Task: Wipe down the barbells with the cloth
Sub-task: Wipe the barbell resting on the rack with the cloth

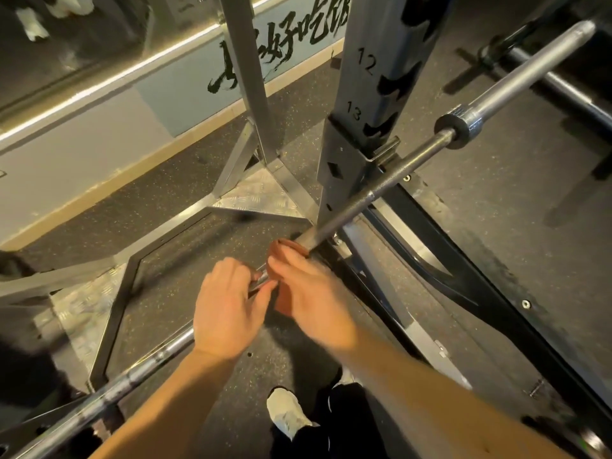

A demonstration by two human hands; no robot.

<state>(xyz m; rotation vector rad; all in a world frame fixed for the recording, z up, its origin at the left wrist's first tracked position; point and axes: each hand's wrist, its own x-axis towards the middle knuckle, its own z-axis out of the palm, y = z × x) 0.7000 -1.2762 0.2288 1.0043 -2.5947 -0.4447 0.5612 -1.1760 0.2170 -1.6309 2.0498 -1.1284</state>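
Two hands are at work on one long grey steel barbell (374,193), which runs on a slant from the lower left to the upper right and lies in a hook on the numbered grey steel rack upright (361,111). There is one reddish-brown cloth (281,248).

The left hand (228,309) lies palm down over the barbell. Its fingers (238,270) are curled over the top of the shaft and grip it, and a short bright stretch of bar shows just past the fingertips. The right hand (311,293) sits just beside it, the two nearly touching at the fingertips. Its fingers (288,260) are bent round the cloth and hold it wrapped about the shaft. A fold of cloth pokes out beyond the fingertips and another hangs under the palm.

Both forearms are bare and reach in from the bottom edge. Well beyond the right fingers, at the far right, lies what may be a second chrome bar (559,86), though it is too dim to be sure. One white shoe (286,412) stands on the speckled floor below the wrists.
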